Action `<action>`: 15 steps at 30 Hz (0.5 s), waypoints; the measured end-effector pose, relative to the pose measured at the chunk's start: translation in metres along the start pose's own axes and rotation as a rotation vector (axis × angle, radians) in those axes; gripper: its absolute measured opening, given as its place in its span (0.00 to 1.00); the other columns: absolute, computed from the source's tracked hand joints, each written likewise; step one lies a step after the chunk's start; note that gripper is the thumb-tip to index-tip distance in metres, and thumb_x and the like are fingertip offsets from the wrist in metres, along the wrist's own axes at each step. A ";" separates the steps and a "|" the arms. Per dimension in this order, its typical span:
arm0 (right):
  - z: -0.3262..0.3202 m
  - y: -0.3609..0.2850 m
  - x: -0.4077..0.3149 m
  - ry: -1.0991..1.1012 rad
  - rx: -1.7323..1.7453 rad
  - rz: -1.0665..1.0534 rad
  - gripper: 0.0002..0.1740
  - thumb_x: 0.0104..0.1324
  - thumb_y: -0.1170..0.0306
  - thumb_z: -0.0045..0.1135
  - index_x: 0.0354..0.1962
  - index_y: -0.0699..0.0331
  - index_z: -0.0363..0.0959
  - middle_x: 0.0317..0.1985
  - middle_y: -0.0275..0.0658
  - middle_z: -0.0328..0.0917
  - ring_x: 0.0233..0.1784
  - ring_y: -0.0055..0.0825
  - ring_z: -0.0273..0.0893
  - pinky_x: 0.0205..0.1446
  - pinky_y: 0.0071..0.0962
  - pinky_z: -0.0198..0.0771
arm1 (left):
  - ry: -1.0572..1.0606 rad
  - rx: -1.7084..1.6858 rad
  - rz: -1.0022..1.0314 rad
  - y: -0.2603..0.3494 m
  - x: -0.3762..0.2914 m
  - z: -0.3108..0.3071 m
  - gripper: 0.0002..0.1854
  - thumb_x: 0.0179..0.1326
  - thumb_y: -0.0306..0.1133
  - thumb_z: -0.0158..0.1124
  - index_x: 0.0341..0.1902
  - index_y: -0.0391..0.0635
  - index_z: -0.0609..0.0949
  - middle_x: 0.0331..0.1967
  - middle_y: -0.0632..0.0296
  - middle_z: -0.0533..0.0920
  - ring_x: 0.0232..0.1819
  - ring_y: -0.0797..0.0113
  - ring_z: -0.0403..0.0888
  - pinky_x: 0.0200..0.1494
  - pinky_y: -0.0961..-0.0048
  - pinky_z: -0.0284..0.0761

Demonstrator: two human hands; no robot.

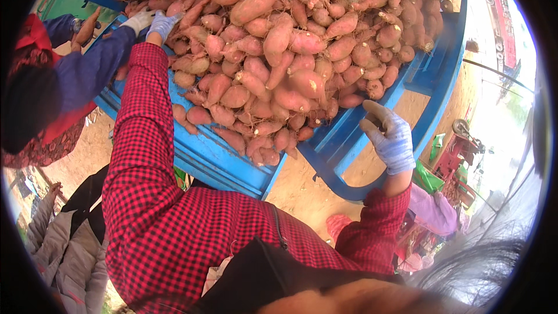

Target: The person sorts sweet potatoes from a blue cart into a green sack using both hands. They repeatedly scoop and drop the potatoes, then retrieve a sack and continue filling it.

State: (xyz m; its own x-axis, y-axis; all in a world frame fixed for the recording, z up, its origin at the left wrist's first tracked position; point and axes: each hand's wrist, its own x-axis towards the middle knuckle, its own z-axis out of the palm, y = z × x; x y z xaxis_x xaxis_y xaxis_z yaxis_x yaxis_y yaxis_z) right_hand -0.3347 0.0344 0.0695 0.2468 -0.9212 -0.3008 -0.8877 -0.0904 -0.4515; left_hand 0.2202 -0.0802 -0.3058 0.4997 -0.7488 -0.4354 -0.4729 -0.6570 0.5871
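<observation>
A large heap of reddish sweet potatoes [279, 48] with thin roots lies on a blue metal sorting frame [218, 161]. My left hand [162, 25], in a white and blue glove, reaches to the heap's left edge and touches sweet potatoes there; whether its fingers grip one I cannot tell. My right hand [390, 137], gloved alike, is raised over the blue side rail at the lower right of the heap, its fingers curled apart with nothing between them. One sweet potato [351, 100] lies just left of its fingertips.
Beside my left hand is a co-worker's gloved hand [138, 22]; another co-worker's hand there holds a sweet potato [88, 26]. A person in grey [69, 261] is at the lower left. To the right are a person in a pink sleeve [431, 209], a red machine [451, 157] and a red truck [503, 22].
</observation>
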 end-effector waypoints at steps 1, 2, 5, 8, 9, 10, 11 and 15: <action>0.000 0.001 -0.001 -0.016 0.016 0.001 0.22 0.56 0.68 0.67 0.49 0.61 0.78 0.30 0.40 0.80 0.32 0.29 0.79 0.40 0.27 0.74 | 0.005 0.036 0.005 -0.002 -0.011 -0.002 0.54 0.50 0.60 0.71 0.69 0.31 0.63 0.64 0.40 0.71 0.65 0.50 0.71 0.60 0.61 0.70; 0.000 0.001 -0.001 -0.042 0.060 0.016 0.21 0.57 0.68 0.66 0.50 0.61 0.78 0.30 0.39 0.80 0.32 0.27 0.79 0.40 0.27 0.74 | 0.008 0.092 0.017 -0.002 -0.022 -0.008 0.57 0.46 0.64 0.71 0.67 0.26 0.64 0.64 0.35 0.70 0.67 0.44 0.69 0.63 0.63 0.68; 0.002 0.005 -0.002 -0.030 0.044 0.022 0.20 0.59 0.67 0.65 0.50 0.61 0.78 0.30 0.39 0.80 0.33 0.26 0.79 0.41 0.27 0.74 | -0.057 -0.139 0.104 0.004 -0.085 -0.030 0.55 0.45 0.60 0.75 0.66 0.28 0.65 0.62 0.36 0.73 0.64 0.42 0.71 0.63 0.61 0.69; 0.005 0.010 -0.001 -0.046 0.074 -0.048 0.20 0.61 0.66 0.64 0.50 0.62 0.78 0.36 0.43 0.83 0.40 0.29 0.82 0.46 0.29 0.75 | 0.020 0.106 0.381 0.014 -0.168 -0.050 0.58 0.38 0.57 0.79 0.69 0.37 0.64 0.61 0.39 0.74 0.63 0.45 0.73 0.64 0.61 0.68; 0.005 0.012 -0.001 -0.047 0.083 -0.076 0.20 0.61 0.66 0.64 0.50 0.62 0.78 0.37 0.44 0.84 0.42 0.31 0.83 0.48 0.29 0.75 | 0.112 0.102 0.430 0.015 -0.197 -0.054 0.58 0.37 0.54 0.81 0.70 0.38 0.64 0.63 0.40 0.72 0.64 0.45 0.71 0.66 0.62 0.67; 0.005 0.013 0.001 -0.047 -0.009 -0.081 0.20 0.61 0.64 0.63 0.50 0.62 0.78 0.41 0.47 0.84 0.47 0.37 0.83 0.52 0.32 0.74 | 0.181 -0.023 0.465 0.014 -0.226 -0.059 0.56 0.39 0.51 0.81 0.70 0.38 0.64 0.64 0.42 0.71 0.65 0.47 0.70 0.67 0.63 0.66; 0.006 0.015 0.002 -0.062 -0.024 -0.061 0.20 0.62 0.64 0.63 0.50 0.62 0.78 0.41 0.47 0.84 0.47 0.38 0.82 0.52 0.32 0.74 | 0.233 -0.131 0.484 0.008 -0.257 -0.064 0.54 0.40 0.48 0.81 0.70 0.39 0.64 0.65 0.44 0.71 0.65 0.49 0.70 0.67 0.64 0.66; 0.009 0.022 0.007 -0.066 -0.015 -0.068 0.19 0.62 0.62 0.62 0.49 0.61 0.78 0.42 0.47 0.84 0.48 0.39 0.82 0.53 0.33 0.73 | 0.175 -0.597 0.287 -0.054 -0.378 -0.089 0.48 0.46 0.37 0.78 0.71 0.40 0.65 0.65 0.50 0.71 0.65 0.59 0.70 0.67 0.68 0.66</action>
State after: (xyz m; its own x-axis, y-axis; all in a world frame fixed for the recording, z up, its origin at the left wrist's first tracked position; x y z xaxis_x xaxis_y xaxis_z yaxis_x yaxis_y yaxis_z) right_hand -0.3488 0.0291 0.0497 0.3317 -0.8858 -0.3245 -0.8734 -0.1583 -0.4606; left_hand 0.1215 0.2460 -0.1129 0.5475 -0.8283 -0.1190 -0.1484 -0.2360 0.9603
